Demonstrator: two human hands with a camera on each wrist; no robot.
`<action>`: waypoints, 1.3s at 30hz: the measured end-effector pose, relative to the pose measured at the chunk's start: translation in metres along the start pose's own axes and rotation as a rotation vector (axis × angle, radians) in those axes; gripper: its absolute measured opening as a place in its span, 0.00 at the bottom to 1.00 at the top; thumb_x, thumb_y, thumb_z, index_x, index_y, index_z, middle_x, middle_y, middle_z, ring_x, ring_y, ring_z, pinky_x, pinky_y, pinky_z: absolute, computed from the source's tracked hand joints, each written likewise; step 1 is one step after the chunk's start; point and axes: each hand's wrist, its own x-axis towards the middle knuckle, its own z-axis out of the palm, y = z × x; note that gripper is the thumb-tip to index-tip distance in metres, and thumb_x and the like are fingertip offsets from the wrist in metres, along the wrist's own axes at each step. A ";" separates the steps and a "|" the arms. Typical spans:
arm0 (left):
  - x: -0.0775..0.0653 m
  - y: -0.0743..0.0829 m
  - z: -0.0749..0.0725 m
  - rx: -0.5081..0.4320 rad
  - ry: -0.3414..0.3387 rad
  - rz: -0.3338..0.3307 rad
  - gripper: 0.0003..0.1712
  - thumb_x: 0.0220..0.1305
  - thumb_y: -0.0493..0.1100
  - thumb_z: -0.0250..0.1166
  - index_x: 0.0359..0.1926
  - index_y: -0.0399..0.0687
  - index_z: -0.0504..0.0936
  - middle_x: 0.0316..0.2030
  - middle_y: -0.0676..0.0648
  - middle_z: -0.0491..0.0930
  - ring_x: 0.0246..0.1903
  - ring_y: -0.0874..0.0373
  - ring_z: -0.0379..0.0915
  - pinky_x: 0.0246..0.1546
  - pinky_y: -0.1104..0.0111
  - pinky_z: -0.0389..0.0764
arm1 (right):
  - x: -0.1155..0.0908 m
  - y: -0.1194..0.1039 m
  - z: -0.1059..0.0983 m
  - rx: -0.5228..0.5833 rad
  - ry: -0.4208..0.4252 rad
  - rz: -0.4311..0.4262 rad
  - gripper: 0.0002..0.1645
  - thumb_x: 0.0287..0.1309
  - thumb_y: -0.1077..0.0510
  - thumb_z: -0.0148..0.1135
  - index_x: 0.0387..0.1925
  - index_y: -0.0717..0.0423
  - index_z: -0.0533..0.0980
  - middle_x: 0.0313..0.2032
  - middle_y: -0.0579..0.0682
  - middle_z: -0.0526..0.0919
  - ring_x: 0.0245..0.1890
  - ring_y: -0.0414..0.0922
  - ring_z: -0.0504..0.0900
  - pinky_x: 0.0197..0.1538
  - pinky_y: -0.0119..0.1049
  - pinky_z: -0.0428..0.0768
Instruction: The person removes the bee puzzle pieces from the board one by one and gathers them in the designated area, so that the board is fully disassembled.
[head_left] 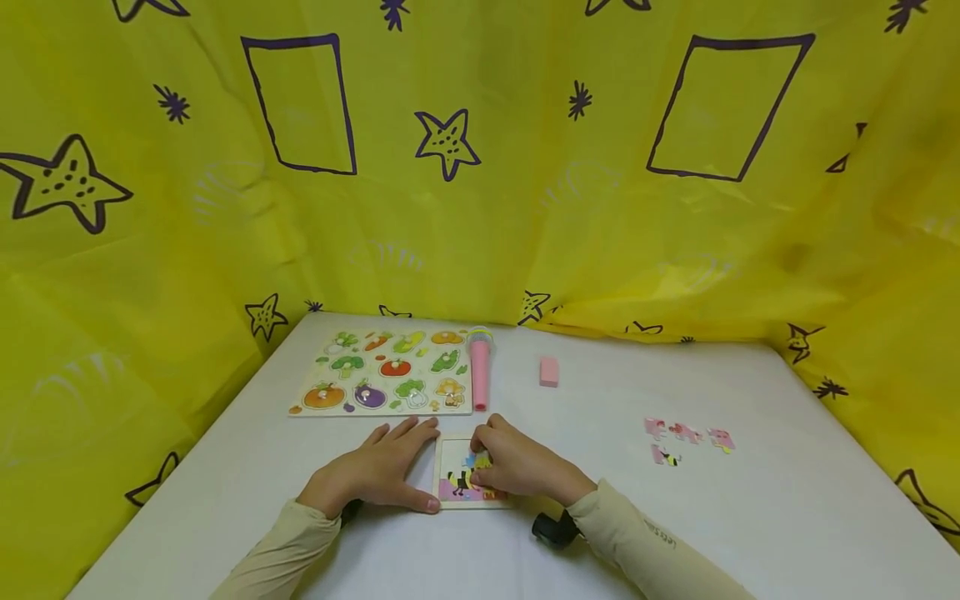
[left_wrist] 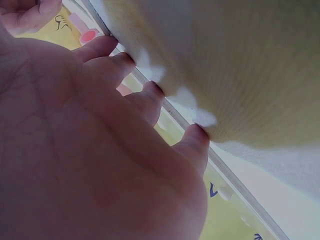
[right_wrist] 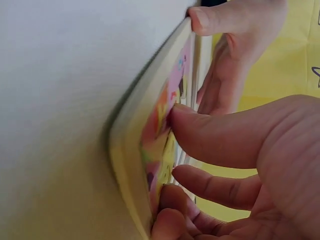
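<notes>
A small jigsaw tray (head_left: pixel 437 467) with a pale raised rim lies flat on the table between my hands. Several pieces with pink, yellow and black print sit inside it. My left hand (head_left: pixel 382 468) is spread palm down, its thumb on the tray's lower left corner and its other fingertips by the vegetable board. Over the tray's right side, my right hand (head_left: pixel 517 462) has bent fingers and thumb at a puzzle piece (right_wrist: pixel 169 150), which they partly cover. The right wrist view shows the thumb and fingertips against the printed surface, with the left thumb on the rim beyond.
Behind the tray lies a vegetable peg board (head_left: pixel 378 367), with a pink toy microphone (head_left: pixel 480 375) along its right edge. A pink block (head_left: pixel 549 372) stands farther right. Several loose puzzle pieces (head_left: pixel 686 433) lie on the right of the table. A yellow curtain (head_left: pixel 510 225) hangs around.
</notes>
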 end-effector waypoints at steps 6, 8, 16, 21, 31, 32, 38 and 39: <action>0.002 -0.002 0.000 -0.001 -0.005 0.018 0.62 0.55 0.70 0.80 0.79 0.45 0.64 0.82 0.43 0.57 0.83 0.40 0.43 0.79 0.37 0.42 | 0.002 0.001 -0.001 0.006 -0.023 -0.001 0.16 0.63 0.60 0.78 0.45 0.62 0.80 0.41 0.51 0.72 0.35 0.44 0.71 0.38 0.35 0.75; 0.002 -0.002 -0.001 0.002 -0.007 0.016 0.61 0.55 0.70 0.79 0.79 0.45 0.64 0.82 0.43 0.57 0.83 0.40 0.43 0.79 0.37 0.41 | 0.003 0.000 -0.001 0.009 -0.027 0.003 0.16 0.63 0.60 0.77 0.45 0.62 0.80 0.41 0.51 0.71 0.34 0.44 0.71 0.38 0.35 0.75; 0.001 0.000 0.001 -0.002 -0.014 -0.008 0.61 0.54 0.69 0.81 0.79 0.46 0.64 0.83 0.44 0.57 0.83 0.41 0.43 0.79 0.38 0.42 | 0.002 -0.001 0.001 0.027 -0.024 0.006 0.15 0.62 0.62 0.77 0.44 0.61 0.79 0.40 0.52 0.71 0.33 0.43 0.71 0.35 0.34 0.74; 0.000 0.001 0.000 0.008 -0.014 -0.011 0.61 0.55 0.69 0.80 0.80 0.46 0.64 0.83 0.44 0.57 0.83 0.41 0.43 0.79 0.38 0.42 | 0.001 -0.002 0.001 0.030 -0.018 0.002 0.15 0.62 0.62 0.77 0.44 0.61 0.78 0.40 0.52 0.70 0.33 0.44 0.71 0.34 0.34 0.73; 0.002 0.000 0.000 0.007 -0.012 -0.009 0.61 0.55 0.69 0.80 0.79 0.46 0.64 0.83 0.44 0.57 0.83 0.41 0.43 0.79 0.37 0.43 | 0.002 -0.004 0.000 0.020 -0.006 0.005 0.17 0.62 0.63 0.77 0.45 0.58 0.76 0.39 0.50 0.70 0.32 0.43 0.71 0.33 0.33 0.73; 0.002 0.000 0.000 0.007 -0.012 -0.008 0.61 0.55 0.69 0.80 0.79 0.46 0.64 0.83 0.45 0.57 0.83 0.41 0.43 0.79 0.37 0.43 | 0.002 -0.004 -0.001 0.018 -0.006 0.003 0.17 0.61 0.63 0.77 0.45 0.58 0.76 0.39 0.50 0.70 0.33 0.43 0.71 0.33 0.33 0.73; 0.003 0.000 0.000 0.011 -0.014 -0.012 0.61 0.55 0.69 0.80 0.79 0.46 0.64 0.83 0.45 0.57 0.83 0.42 0.43 0.79 0.37 0.42 | 0.003 -0.006 -0.001 0.000 0.007 -0.015 0.19 0.59 0.63 0.77 0.45 0.57 0.75 0.38 0.49 0.70 0.35 0.43 0.71 0.34 0.33 0.74; 0.003 0.000 0.000 0.012 -0.014 -0.013 0.61 0.55 0.69 0.80 0.79 0.47 0.64 0.83 0.45 0.57 0.83 0.42 0.43 0.79 0.37 0.42 | 0.004 -0.006 -0.001 -0.001 0.010 -0.017 0.19 0.59 0.63 0.77 0.45 0.57 0.75 0.38 0.49 0.70 0.35 0.43 0.71 0.35 0.33 0.74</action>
